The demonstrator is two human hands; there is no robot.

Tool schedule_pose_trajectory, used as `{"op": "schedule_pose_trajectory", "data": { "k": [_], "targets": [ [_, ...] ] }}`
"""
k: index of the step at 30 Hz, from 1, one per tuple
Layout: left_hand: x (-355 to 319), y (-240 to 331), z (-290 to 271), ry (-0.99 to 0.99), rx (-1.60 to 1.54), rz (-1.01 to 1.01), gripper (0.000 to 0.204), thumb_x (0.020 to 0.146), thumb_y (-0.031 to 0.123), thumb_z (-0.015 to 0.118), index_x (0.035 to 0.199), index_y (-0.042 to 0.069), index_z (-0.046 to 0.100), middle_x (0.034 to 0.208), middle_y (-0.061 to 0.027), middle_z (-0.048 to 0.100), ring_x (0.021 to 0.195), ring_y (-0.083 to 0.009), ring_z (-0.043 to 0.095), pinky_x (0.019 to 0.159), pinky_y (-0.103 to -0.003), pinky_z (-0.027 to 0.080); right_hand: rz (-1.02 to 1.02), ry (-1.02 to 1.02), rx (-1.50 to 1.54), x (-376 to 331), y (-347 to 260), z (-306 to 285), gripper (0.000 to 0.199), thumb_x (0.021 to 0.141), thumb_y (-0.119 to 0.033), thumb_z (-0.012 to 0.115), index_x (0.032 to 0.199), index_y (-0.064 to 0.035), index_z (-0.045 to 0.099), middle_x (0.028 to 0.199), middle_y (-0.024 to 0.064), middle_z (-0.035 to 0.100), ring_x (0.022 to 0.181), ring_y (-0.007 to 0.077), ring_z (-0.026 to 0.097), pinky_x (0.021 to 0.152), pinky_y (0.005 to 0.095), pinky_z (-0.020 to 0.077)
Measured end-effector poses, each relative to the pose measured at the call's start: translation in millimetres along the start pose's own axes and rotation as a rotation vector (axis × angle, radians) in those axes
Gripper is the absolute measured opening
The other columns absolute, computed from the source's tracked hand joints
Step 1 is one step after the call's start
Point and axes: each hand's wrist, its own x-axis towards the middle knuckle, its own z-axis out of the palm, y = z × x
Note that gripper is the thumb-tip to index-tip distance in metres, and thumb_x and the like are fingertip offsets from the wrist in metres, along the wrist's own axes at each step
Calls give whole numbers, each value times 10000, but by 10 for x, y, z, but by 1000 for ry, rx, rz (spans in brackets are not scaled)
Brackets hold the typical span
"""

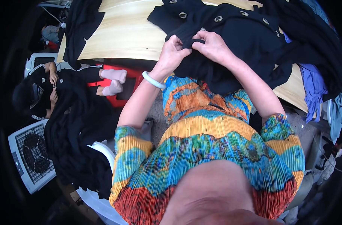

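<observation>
Over the table [126,30], the left hand [172,52] and right hand [213,46] each pinch the black garment [240,43] between fingertips

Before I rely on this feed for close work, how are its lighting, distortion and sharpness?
Head view: pale table brightly lit, black cloth so dark that many folds are hard to read; head view: left hand and right hand reasonably sharp; head view: fisheye curves the table's edge, corners black.

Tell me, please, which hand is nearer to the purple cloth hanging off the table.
Right. The right hand pinches black fabric to the left of the purple cloth; the left hand is farther left.
</observation>
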Motion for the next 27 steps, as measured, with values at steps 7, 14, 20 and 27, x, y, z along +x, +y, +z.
{"op": "schedule_pose_trajectory", "data": {
  "k": [7, 14, 20, 27],
  "targets": [
    [-1, -19, 35, 29, -97, 32, 258, 704, -90, 587, 904, -18, 442, 918, -84, 545, 854, -115, 548, 750, -228, 459, 16, -80, -251, 1, -87, -86, 365, 691, -222, 539, 959, 12, 620, 861, 212, 621, 871, 330, 595, 823, 390, 454],
    [6, -33, 45, 48, 34, 217, 223, 693, -107, 550, 857, -4, 440, 888, -70, 541, 834, -94, 543, 708, -224, 463, -84, -164, -331, -8, -166, -162, 269, 716, -174, 501, 814, 56, 599, 823, 246, 599, 844, 363, 581, 804, 418, 453],
    [-42, -27, 38, 51, 57, 194, 203, 703, -88, 569, 843, -1, 451, 844, -59, 555, 804, -90, 550, 693, -218, 466, -111, -115, -163, 26, -36, -93, 261, 726, -182, 499, 776, 60, 586, 769, 259, 582, 814, 367, 579, 754, 410, 456],
    [-37, -25, -34, 78, -101, 151, 192, 714, -86, 559, 859, 2, 469, 862, -56, 559, 785, -88, 551, 690, -203, 459, 21, -229, 134, 73, 98, -52, 204, 784, -129, 491, 838, 42, 588, 646, -29, 514, 615, 52, 436, 593, 218, 377]
  ]
}}
